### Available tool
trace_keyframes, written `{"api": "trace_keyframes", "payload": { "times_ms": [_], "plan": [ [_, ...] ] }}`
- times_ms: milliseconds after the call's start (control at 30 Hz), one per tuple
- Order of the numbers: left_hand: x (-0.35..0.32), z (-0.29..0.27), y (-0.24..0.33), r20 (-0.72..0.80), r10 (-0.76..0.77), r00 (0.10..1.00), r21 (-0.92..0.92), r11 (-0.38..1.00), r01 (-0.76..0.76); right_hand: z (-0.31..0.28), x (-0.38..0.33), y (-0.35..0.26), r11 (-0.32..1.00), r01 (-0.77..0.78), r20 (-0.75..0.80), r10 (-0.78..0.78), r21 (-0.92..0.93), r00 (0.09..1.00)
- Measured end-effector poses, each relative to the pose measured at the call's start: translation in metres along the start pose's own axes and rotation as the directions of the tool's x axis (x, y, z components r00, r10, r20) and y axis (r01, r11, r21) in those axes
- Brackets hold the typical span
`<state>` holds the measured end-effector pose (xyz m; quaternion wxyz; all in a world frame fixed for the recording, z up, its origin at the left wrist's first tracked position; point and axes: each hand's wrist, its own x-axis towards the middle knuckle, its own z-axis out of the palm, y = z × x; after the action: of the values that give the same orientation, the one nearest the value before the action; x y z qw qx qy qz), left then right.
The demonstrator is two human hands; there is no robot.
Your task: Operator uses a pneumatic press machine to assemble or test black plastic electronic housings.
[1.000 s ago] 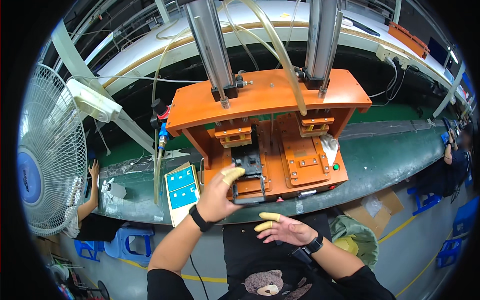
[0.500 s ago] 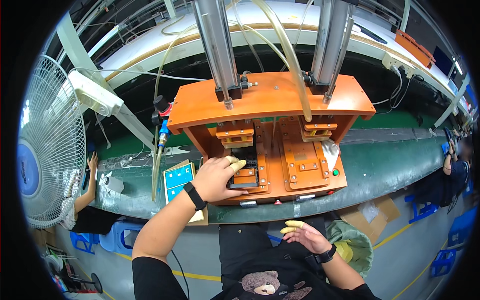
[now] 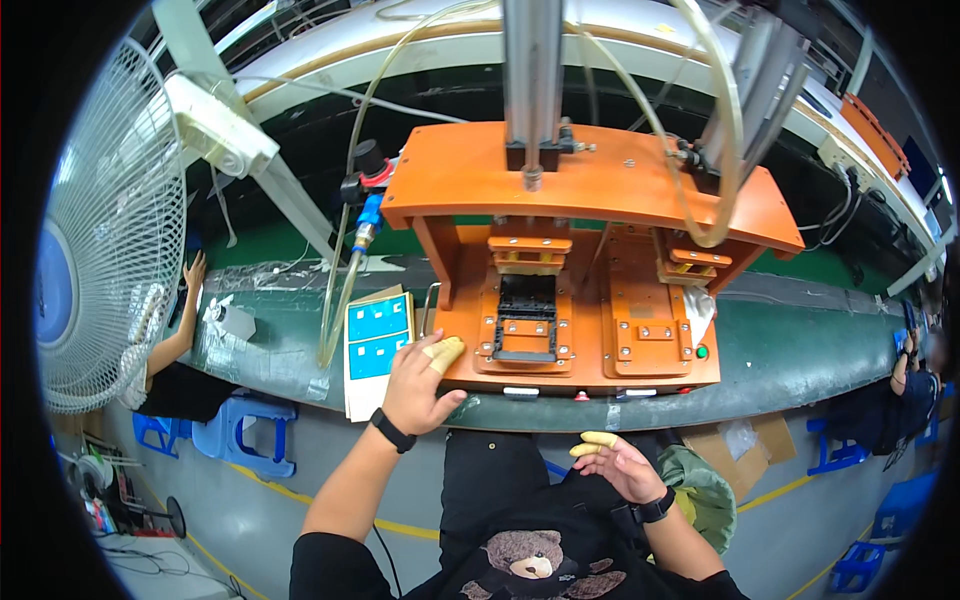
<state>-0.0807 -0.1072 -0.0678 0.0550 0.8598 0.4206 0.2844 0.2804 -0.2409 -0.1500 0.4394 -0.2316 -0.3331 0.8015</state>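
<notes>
My left hand [image 3: 420, 386] is off the fixture, at the front left corner of the orange press [image 3: 600, 165]. Its fingers are stretched, two in yellow finger cots, with the thumb apart, and nothing shows in its grasp. Right beside it lies a card with blue sticker sheets [image 3: 378, 322]. A black plastic frame [image 3: 524, 356] sits in the press's left fixture, under the raised orange press head [image 3: 530, 248]. The right fixture [image 3: 652, 345] holds no black frame. Over my lap hovers my right hand [image 3: 622, 470], also wearing yellow finger cots, its fingers loosely bent and apart, holding nothing.
A large fan [image 3: 105, 240] stands at the left, near a co-worker's arm [image 3: 178, 325]. A white cloth [image 3: 700, 315] hangs beside the right fixture, near a green button [image 3: 702, 352]. Below the bench are a green-lined bin [image 3: 705, 490] and a cardboard box [image 3: 765, 440].
My left hand has drawn back from the black frame, left and down to the press's corner, uncovering the frame. The view has shifted; my right hand stays about where it was.
</notes>
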Motion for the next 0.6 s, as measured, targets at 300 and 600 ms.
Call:
{"api": "trace_keyframes", "payload": {
  "times_ms": [300, 600],
  "plan": [
    [-0.033, 0.000, -0.049, -0.162, -0.457, 0.875, -0.259, 0.875, 0.409, 0.030, 0.065, 0.018, 0.951, -0.206, 0.057, 0.225, -0.229, 0.973],
    [-0.045, 0.014, -0.059, 0.003, -0.545, 0.838, 0.197, 0.822, 0.534, 0.115, 0.165, 0.049, 0.265, 0.455, 0.459, -0.048, -0.850, 0.887]
  ]
}}
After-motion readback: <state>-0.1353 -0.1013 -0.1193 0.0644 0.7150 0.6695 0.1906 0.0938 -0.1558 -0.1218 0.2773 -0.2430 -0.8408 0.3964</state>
